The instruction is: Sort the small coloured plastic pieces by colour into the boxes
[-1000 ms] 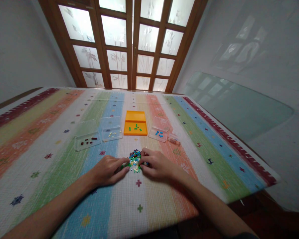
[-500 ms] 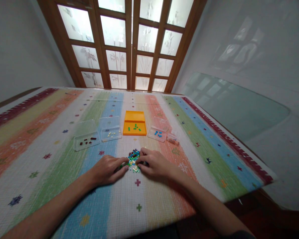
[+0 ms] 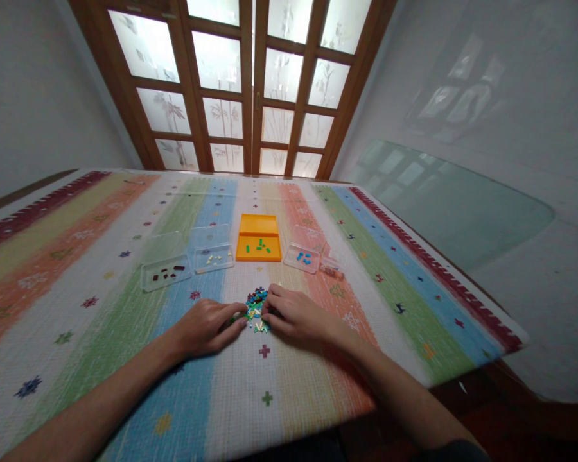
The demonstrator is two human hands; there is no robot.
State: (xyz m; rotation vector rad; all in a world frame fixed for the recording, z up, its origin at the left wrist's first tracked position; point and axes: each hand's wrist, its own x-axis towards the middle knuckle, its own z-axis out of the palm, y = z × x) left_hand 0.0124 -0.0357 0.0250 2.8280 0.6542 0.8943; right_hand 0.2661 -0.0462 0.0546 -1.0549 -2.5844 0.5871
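A heap of small toy building bricks [image 3: 256,309] in blue, green, dark red and pale yellow lies on the tablecloth between my hands. At its left edge is my left hand [image 3: 207,326], thumb and forefinger curled towards each other, their tips at some green bricks. My right hand [image 3: 296,314] covers the heap's right side with bent fingers, the fingertips down among the bricks. Whatever either set of fingertips pinches is too small to make out. Beyond the heap, an open orange box [image 3: 259,258] holds several green bricks.
Open clear boxes flank the orange one: a left box [image 3: 149,286] with dark red bricks, another box [image 3: 200,269] with pale yellow ones, a right box [image 3: 289,264] with blue ones. A small clear container [image 3: 331,268] stands beside it. A striped tablecloth [image 3: 241,398] covers the table.
My right hand has shifted slightly at the heap, its fingers drawn closer together. My left hand has stayed nearly in place. The whole view has moved a little.
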